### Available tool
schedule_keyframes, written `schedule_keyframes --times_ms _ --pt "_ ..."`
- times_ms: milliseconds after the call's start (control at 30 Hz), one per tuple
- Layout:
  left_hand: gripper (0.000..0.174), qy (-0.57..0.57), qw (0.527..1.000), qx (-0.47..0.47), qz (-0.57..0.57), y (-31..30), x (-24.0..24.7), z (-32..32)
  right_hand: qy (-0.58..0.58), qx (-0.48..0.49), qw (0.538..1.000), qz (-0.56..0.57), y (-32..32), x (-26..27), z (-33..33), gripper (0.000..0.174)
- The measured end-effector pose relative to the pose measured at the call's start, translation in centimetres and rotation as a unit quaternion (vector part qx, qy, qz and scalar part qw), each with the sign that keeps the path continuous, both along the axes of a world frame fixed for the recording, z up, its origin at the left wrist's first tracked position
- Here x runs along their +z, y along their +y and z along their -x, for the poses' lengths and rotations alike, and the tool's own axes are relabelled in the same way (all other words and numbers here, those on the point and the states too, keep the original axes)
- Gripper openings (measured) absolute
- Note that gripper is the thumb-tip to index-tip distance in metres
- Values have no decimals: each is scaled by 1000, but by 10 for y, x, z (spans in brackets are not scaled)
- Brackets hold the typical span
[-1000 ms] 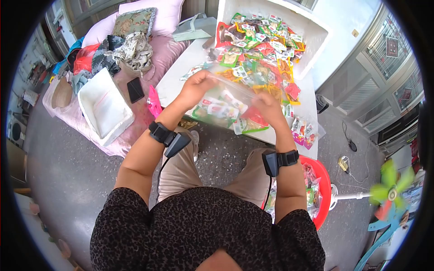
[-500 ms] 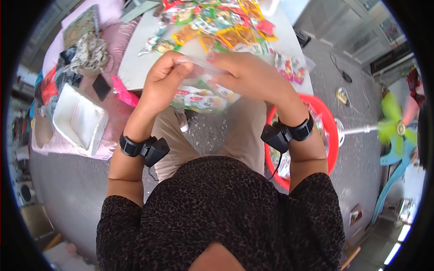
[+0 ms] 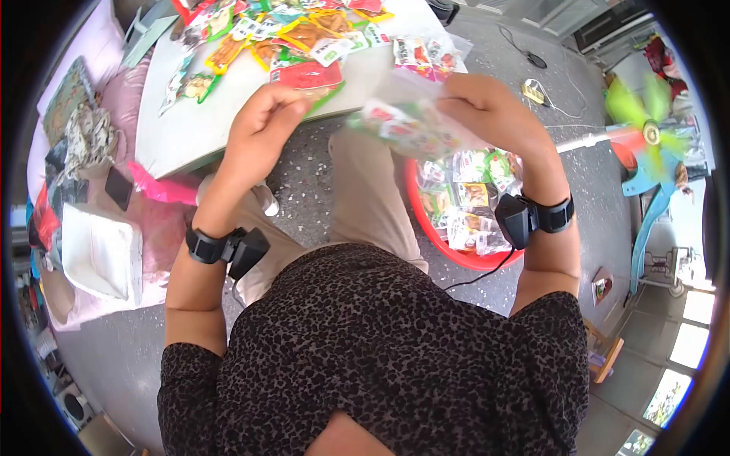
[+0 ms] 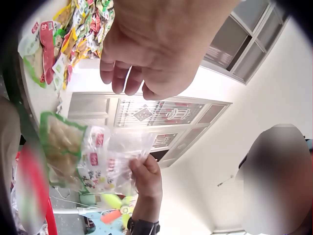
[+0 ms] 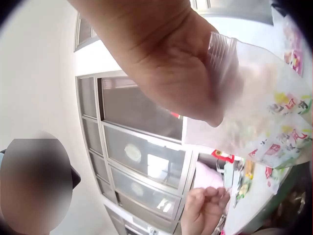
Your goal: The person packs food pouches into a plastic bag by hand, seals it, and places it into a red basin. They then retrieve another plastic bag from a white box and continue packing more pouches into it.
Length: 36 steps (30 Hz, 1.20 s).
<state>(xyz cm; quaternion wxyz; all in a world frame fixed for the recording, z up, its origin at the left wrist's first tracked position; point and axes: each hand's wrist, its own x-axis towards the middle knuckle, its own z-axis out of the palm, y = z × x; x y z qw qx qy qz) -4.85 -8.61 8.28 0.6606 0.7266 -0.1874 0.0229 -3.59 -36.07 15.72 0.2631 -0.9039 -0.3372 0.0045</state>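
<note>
My right hand (image 3: pixel 494 110) grips the top edge of a clear zip bag (image 3: pixel 414 129) that has several printed snack packets inside. The bag hangs by the table's near edge, close to the red tub (image 3: pixel 465 263), and looks blurred in the head view. Green-edged packets (image 4: pixel 63 142) show through its plastic in the left wrist view. My left hand (image 3: pixel 266 125) is apart from the bag, its fingers loosely bent and holding nothing. Just beyond it, a red and green packet (image 3: pixel 308 76) lies at the table edge.
Many colourful snack packets (image 3: pixel 308 34) lie on the white table (image 3: pixel 171 137). Bagged packets (image 3: pixel 471 194) fill the red tub. A white foam box (image 3: pixel 99 251) sits on the pink couch at left; a green-bladed fan (image 3: pixel 650 133) stands at right.
Both hands were together at the bag's top edge. Now the left hand has let go, and the right hand has carried the bag rightward toward the tub. The head view has turned right.
</note>
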Motion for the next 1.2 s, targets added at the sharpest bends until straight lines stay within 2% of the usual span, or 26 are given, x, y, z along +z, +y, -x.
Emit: schedule_keyframes --times_ms 100,167,233,333,433,500,600,667,700,767,867,967,1000,1100,1167,1200 --pt "7 36 995 -17 -96 23 -32 -2 23 -120 992 13 -49 -19 7 17" --pt "6 84 990 -13 -114 39 -62 -3 52 -215 975 25 -89 -44 14 18" --pt "6 120 980 -2 -157 58 -90 -3 80 -311 946 42 -134 -81 21 17" --pt "6 143 961 23 -234 87 -127 2 172 -442 879 -45 -184 -125 44 18" --pt "8 142 953 42 -263 103 -148 10 163 -498 852 -3 -227 -172 68 19" --pt "9 146 946 46 -285 103 -153 13 133 -513 848 4 -253 -218 86 21" --pt "11 151 940 48 -302 95 -150 18 149 -534 832 12 -234 -232 109 22" --pt "11 147 939 44 -308 93 -150 16 171 -543 822 4 -240 -260 120 23" --pt "11 144 939 44 -310 92 -149 17 149 -533 833 16 -237 -267 124 22" --pt "11 139 939 45 -312 91 -148 16 233 -558 796 -25 -233 -279 126 22" --pt "11 139 939 49 -310 93 -148 15 266 -566 763 -165 -233 -315 124 14" --pt "12 147 937 51 -313 95 -151 15 287 -556 766 -148 -241 -327 106 14" --pt "12 150 935 52 -316 95 -150 15 263 -549 789 -85 -248 -326 98 27" --pt "12 166 931 56 -320 95 -149 16 138 -539 830 47 -271 -318 60 28" --pt "12 180 929 60 -319 97 -148 16 46 -539 836 95 -264 -280 32 24" --pt "12 186 928 63 -316 97 -148 16 28 -542 833 104 -268 -279 18 23"
